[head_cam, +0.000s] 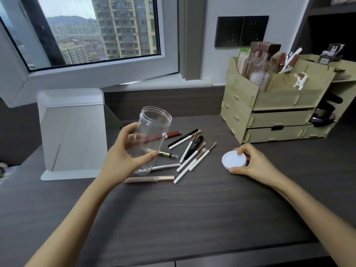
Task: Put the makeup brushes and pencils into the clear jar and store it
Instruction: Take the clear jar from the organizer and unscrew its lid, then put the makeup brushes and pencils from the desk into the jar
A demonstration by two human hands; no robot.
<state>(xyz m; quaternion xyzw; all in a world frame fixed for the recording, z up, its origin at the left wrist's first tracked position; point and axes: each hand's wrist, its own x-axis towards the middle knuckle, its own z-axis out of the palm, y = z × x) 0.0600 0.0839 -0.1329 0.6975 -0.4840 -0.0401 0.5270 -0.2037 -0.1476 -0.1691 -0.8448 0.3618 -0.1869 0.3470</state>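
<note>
The left hand grips the empty clear jar, tilted above the scattered brushes and pencils. The right hand pinches the white lid at the desk. A loose grip on the smooth wall could drop the jar, scattering them.

Both bare forearms outstretched, left hand curled in a wide grasp, right hand fingertips pinched.
</note>
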